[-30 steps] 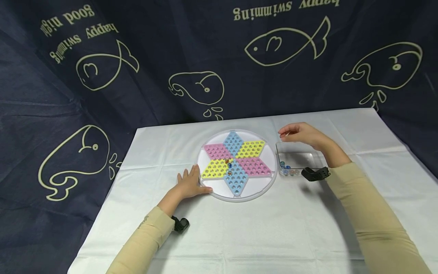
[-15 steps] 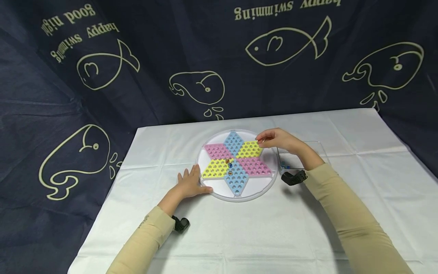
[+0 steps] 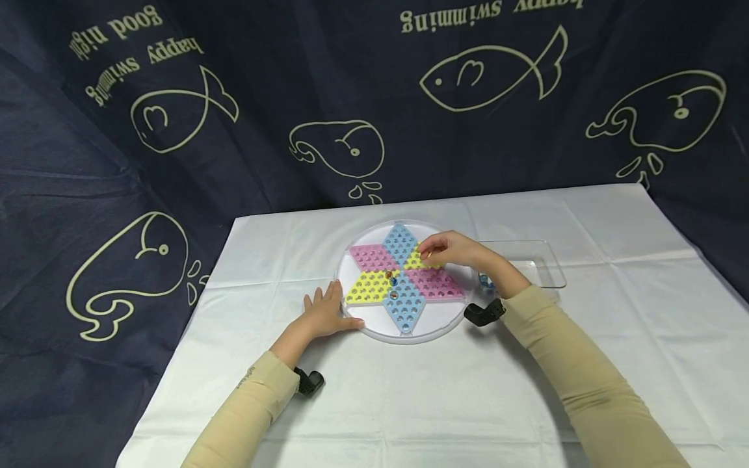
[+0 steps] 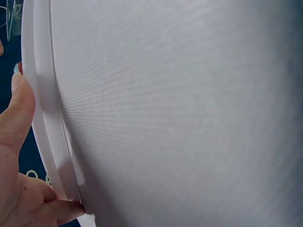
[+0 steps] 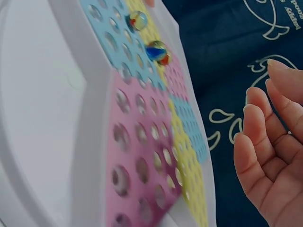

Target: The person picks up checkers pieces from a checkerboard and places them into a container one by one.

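Just over the board, a right hand poised above the yellow point

Right now the right hand (image 3: 453, 250) hovers over the far-right yellow arm of the star on the round marble board (image 3: 405, 281), fingertips bunched and pointing left and down toward the holes; whether a marble is pinched between them cannot be told, and the right wrist view shows only loosely curled fingers (image 5: 265, 142) beside the board. The three marbles (image 3: 392, 285) already seated lie near the star's centre, to the left of and nearer than those fingertips. The left hand (image 3: 324, 314) rests flat, fingers spread, against the board's near-left rim. Behind the right wrist sits the clear tray (image 3: 541, 266), the right hand being much the closer to it.
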Motion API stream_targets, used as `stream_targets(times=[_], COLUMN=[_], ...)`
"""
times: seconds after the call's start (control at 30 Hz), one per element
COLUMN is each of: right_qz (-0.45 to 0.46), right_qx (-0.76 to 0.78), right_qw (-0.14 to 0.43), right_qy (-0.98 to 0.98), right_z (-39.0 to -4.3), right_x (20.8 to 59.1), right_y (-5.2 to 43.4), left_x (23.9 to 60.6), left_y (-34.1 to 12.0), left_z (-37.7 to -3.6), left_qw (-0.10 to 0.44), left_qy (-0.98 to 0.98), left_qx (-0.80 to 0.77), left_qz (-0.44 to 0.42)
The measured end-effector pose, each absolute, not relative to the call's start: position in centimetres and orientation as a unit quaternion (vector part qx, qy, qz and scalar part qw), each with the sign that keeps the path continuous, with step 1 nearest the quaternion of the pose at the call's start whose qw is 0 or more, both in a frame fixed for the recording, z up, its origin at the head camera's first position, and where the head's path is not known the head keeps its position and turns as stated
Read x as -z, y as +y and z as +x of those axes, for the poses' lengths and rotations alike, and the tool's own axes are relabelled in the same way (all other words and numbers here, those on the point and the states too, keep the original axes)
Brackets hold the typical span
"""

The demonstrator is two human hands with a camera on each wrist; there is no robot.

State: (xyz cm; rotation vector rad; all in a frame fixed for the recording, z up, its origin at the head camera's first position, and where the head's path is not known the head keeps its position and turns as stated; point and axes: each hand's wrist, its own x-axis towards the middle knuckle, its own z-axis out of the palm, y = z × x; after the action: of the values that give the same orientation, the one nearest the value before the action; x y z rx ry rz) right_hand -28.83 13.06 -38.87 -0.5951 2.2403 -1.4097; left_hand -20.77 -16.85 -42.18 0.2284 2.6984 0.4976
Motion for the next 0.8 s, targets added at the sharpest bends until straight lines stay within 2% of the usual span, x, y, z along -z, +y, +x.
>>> stream_targets(times=[0.53,0.8], right_qz=[-0.278,-0.273], right_qx=[0.466,0.438], right_qw=[0.226,0.249], right_qy=[0.809,0.820], right_z=[-28.3,-28.1], right_x=[40.3,40.7], right_y=[9.9,8.5], left_x=[42.3,42.3], left_y=[-17.0,-16.9], left_z=[-20.8,-20.8], left_qw=[0.193,0.187], left_qy=[0.962,0.963], left_qx=[-0.175,-0.170], left_qz=[0.085,0.088])
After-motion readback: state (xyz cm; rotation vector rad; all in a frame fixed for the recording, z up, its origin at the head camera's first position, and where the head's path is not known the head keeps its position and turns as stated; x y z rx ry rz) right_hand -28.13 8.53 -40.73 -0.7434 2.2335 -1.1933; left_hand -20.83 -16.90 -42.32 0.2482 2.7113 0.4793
